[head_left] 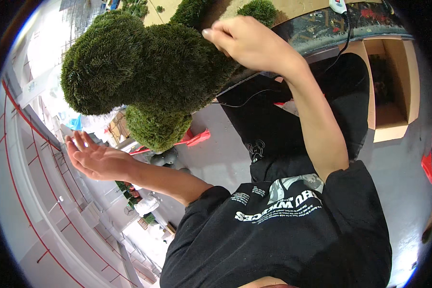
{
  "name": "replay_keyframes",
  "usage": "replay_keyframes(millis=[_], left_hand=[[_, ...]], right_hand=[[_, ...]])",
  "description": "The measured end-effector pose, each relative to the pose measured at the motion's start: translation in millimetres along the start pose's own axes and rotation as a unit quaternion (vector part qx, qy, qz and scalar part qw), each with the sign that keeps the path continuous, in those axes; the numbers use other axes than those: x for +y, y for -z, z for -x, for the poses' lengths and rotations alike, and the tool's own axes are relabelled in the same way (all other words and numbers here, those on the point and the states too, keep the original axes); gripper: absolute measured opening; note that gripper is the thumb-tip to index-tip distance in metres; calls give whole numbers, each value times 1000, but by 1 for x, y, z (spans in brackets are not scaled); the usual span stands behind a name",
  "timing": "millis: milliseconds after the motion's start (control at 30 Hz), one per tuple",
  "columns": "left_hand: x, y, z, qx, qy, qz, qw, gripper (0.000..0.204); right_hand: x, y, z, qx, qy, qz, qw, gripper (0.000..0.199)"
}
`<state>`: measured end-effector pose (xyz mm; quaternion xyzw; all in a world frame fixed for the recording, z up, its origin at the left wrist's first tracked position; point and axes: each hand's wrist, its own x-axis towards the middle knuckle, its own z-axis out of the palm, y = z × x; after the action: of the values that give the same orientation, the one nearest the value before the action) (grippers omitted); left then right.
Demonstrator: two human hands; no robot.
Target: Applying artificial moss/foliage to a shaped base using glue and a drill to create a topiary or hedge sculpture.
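A large dark-green topiary figure [149, 62], covered in artificial grass and made of rounded lumps, lies over the work table's edge. Its lower lump [158, 127] is a lighter green. My right hand [247, 44] is by the figure's right end, fingers curled and pinched together; whatever they may hold is too small to make out. Away from the figure, below its left end, my left hand [98, 157] is raised with the palm up and fingers spread, holding nothing.
On the table [312, 33], stained dark along its edge, lie a small green grass ball [258, 11] and a white device [338, 6] with a red switch and black cord. An open cardboard box [393, 86] stands at the right. A red strip [197, 138] hangs below the figure.
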<state>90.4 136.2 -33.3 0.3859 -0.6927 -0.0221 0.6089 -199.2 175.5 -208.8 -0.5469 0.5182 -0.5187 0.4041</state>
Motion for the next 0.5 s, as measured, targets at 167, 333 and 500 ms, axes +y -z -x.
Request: replay_keyframes(millis=[167,333,500], left_hand=[[-16,24,26,11,101,33,994,43],[-22,38,44,22,137,49,989,40],[-27,29,55,15,175,71,982,38]], right_hand=[[4,-29,-52,79,-2,-52,995,50],[-9,-55,-64,47,-47,131,989,63],[1,-50,-50,64,28,126,989,42]])
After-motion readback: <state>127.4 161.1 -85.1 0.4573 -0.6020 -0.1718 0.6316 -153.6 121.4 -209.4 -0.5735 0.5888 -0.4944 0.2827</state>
